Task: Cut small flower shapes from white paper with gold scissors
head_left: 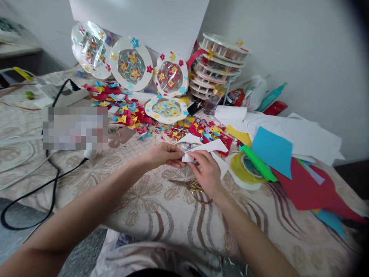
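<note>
Evidently pinched white piece [188, 157] between fingertips of left hand [163, 154] and right hand [208, 171], close together, mid-frame, seemingly to steady both sides | had scissors [189, 186] within reach, just below centre | had round ornaments [131, 67] propped upper left, likely against toppling.

Black cable [57, 169] near white power strip [67, 99] on patterned tablecloth [138, 215]

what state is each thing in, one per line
left hand: pinching white piece
right hand: pinching white piece
white piece: curled, held
scissors: lying on tablecloth, blade opening unclear
bottle: upright, capped
blue-star-topped ornament: propped upright
white tiers: stacked
colour scraps: scattered loose
blue sheet: lying on other sheets
</note>
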A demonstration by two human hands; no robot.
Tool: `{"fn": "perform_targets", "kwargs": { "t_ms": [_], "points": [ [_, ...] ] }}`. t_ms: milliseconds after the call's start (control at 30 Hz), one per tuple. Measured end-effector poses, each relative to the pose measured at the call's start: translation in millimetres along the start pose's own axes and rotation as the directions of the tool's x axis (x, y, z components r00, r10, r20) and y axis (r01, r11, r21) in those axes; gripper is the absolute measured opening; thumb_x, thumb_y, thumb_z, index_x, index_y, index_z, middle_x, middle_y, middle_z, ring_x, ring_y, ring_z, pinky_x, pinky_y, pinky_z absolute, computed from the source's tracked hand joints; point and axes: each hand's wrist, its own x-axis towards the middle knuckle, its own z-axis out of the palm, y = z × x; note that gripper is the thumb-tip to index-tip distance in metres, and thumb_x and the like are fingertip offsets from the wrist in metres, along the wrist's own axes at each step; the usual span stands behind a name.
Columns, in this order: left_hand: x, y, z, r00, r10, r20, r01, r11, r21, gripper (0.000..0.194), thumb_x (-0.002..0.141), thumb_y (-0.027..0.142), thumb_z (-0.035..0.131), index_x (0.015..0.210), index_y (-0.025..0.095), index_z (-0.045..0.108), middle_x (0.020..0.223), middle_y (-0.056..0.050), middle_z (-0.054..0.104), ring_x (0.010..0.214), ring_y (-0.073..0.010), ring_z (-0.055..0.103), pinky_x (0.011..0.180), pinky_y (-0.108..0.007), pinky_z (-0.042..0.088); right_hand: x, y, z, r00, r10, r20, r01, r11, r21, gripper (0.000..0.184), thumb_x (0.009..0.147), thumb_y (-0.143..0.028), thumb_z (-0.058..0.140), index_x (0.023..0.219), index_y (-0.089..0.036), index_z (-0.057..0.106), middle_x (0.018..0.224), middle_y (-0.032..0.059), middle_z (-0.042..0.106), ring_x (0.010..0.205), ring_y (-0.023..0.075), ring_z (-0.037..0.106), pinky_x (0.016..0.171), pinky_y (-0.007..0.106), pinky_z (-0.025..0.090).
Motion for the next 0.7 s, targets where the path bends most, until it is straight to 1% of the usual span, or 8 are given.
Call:
{"fn": "perform_targets", "kwargs": {
  "t_ms": [167,300,400,500,567,600,633,700],
  "points": [
    [-0.7,1.4,1.0,0.999,-0.009,0.033,0.010,0.999,-0.049,0.024,0.072,0.029,0.074,0.082,0.008,0.069,0.075,-0.011,0.073,0.068,-0.0144,0.069,0.065,-0.021,0.056,0.2,0.4,-0.7,0.999,-0.025,0.021,0.025,1.000,-0.016,0.027,0.089,-0.018,0.050,0.115,-0.025,0.055,0.105,0.0076,0.059,0.099,0.0213,0.059,0.085,0.036,0.051],
    [-0.5,1.2,1.1,0.999,-0.011,0.033,0.012,0.998,-0.054,0.025,0.070,0.029,0.076,0.082,0.009,0.069,0.075,-0.010,0.073,0.069,-0.0142,0.069,0.067,-0.021,0.056,0.1,0.6,-1.0,0.999,-0.018,0.029,0.019,1.000,-0.013,0.028,0.089,-0.016,0.050,0.115,-0.025,0.055,0.106,0.0078,0.058,0.098,0.0212,0.059,0.084,0.035,0.051],
    [-0.5,-0.7,3.4,1.000,0.008,0.020,-0.008,1.000,0.004,0.027,0.063,0.026,0.080,0.082,0.009,0.070,0.074,-0.007,0.072,0.068,-0.0122,0.068,0.067,-0.020,0.055,0.2,0.2,-0.6,0.999,-0.010,0.043,0.010,1.000,-0.004,0.029,0.089,-0.017,0.049,0.116,-0.026,0.055,0.105,0.0077,0.058,0.097,0.0212,0.059,0.083,0.035,0.052],
    [-0.1,-4.0,6.8,0.998,0.061,-0.028,-0.058,0.994,0.092,0.027,0.061,0.025,0.081,0.079,0.010,0.069,0.068,-0.004,0.071,0.061,-0.0094,0.065,0.063,-0.019,0.053,0.9,0.0,0.1,0.999,-0.007,0.045,0.006,0.999,0.036,0.029,0.088,-0.015,0.049,0.115,-0.026,0.056,0.104,0.0080,0.058,0.098,0.0213,0.059,0.084,0.036,0.051],
    [0.5,-5.6,7.7,0.992,0.096,-0.076,-0.086,0.988,0.126,0.025,0.062,0.026,0.080,0.077,0.010,0.068,0.066,-0.003,0.069,0.058,-0.0081,0.063,0.060,-0.018,0.052,1.6,0.4,-0.2,0.999,0.039,0.038,-0.042,0.994,0.103,0.029,0.087,-0.016,0.052,0.114,-0.025,0.056,0.104,0.0082,0.058,0.094,0.0205,0.059,0.082,0.035,0.052],
    [0.9,-5.8,7.5,0.989,0.112,-0.095,-0.098,0.986,0.134,0.025,0.063,0.026,0.079,0.077,0.010,0.068,0.065,-0.003,0.069,0.057,-0.0079,0.062,0.059,-0.018,0.051,2.1,0.8,-0.7,0.996,0.085,0.039,-0.090,0.983,0.163,0.030,0.086,-0.017,0.054,0.115,-0.024,0.055,0.105,0.0082,0.057,0.090,0.0197,0.060,0.078,0.034,0.052],
    [1.2,-5.6,7.1,0.986,0.128,-0.107,-0.112,0.983,0.143,0.024,0.064,0.026,0.079,0.078,0.010,0.067,0.066,-0.003,0.069,0.057,-0.0079,0.062,0.059,-0.018,0.051,2.5,1.2,-1.4,0.988,0.145,0.050,-0.152,0.959,0.239,0.032,0.085,-0.019,0.056,0.116,-0.024,0.054,0.105,0.0080,0.058,0.088,0.0190,0.060,0.075,0.033,0.053],
    [1.4,-4.2,6.2,0.979,0.165,-0.115,-0.144,0.974,0.177,0.024,0.066,0.027,0.076,0.079,0.010,0.066,0.069,-0.004,0.069,0.060,-0.0086,0.063,0.060,-0.019,0.050,3.1,2.1,-3.2,0.955,0.277,0.102,-0.294,0.865,0.406,0.033,0.084,-0.026,0.059,0.116,-0.023,0.053,0.102,0.0070,0.059,0.084,0.0177,0.061,0.068,0.030,0.053]
  ]
}}
